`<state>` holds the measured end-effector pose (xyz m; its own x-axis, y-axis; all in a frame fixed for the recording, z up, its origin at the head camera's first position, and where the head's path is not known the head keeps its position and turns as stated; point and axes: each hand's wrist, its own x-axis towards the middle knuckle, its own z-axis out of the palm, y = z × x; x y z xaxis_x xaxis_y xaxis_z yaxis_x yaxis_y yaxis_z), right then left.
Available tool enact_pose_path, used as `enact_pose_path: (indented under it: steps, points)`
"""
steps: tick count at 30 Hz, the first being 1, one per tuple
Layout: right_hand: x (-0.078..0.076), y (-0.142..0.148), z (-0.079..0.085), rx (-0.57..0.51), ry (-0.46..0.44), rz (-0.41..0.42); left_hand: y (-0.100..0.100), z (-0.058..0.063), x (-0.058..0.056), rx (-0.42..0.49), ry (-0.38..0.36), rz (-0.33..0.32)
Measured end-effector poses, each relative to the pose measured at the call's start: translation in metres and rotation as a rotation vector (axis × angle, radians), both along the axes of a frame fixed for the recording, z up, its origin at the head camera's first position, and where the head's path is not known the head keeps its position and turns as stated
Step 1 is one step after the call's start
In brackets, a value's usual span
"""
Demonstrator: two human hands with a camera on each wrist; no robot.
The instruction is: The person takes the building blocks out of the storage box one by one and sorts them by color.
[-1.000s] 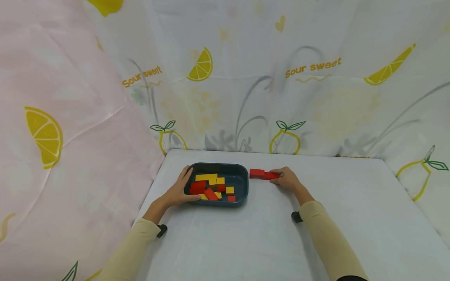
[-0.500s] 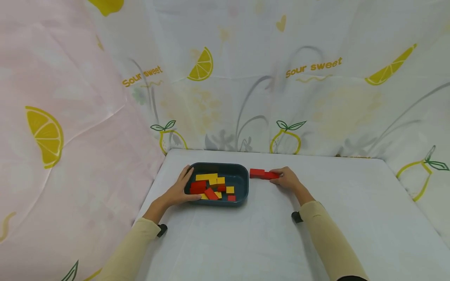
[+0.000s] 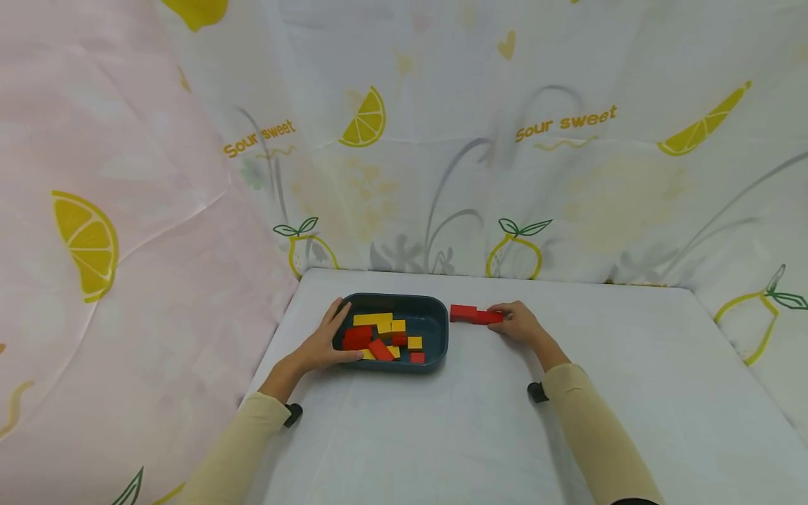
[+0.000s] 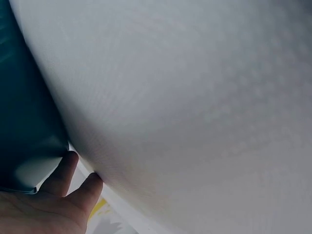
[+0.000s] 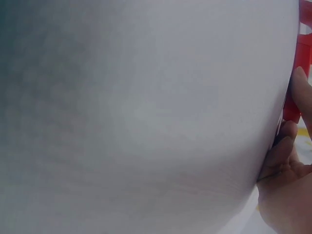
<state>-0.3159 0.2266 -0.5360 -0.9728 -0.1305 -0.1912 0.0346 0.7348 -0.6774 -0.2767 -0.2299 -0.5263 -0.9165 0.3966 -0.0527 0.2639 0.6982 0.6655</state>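
My left hand [image 3: 318, 345] rests against the left end of a dark blue-green tray [image 3: 434, 330], thumb along the front rim and fingers spread at the far left corner. In the left wrist view, two straight fingers [image 4: 87, 192] lie beside the tray's wall [image 4: 29, 107]. To the right of the tray, my right hand [image 3: 519, 322] pinches the right end of a red block [image 3: 487, 318] on the table. A second red block [image 3: 463, 313] lines up end to end with it, nearer the tray. The right wrist view shows the thumb [image 5: 301, 90] on the red block [image 5: 291, 111].
Several red and yellow blocks [image 3: 371, 319] lie loosely in the tray, mostly towards its left. The white-covered table [image 3: 404, 428] stretches to the front and right. Lemon-printed cloth [image 3: 404, 175] hangs behind and on the left.
The head view has shifted slightly. Both hands, the tray and the two red blocks hold the same places relative to one another.
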Motion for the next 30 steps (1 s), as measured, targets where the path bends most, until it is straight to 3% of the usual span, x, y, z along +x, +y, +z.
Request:
enact_pose_path:
  steps: [30]
  points:
    - [0.0000, -0.0026, -0.0015, -0.006, -0.002, -0.014, 0.0000, 0.0013, -0.0001, -0.002, 0.003, -0.003]
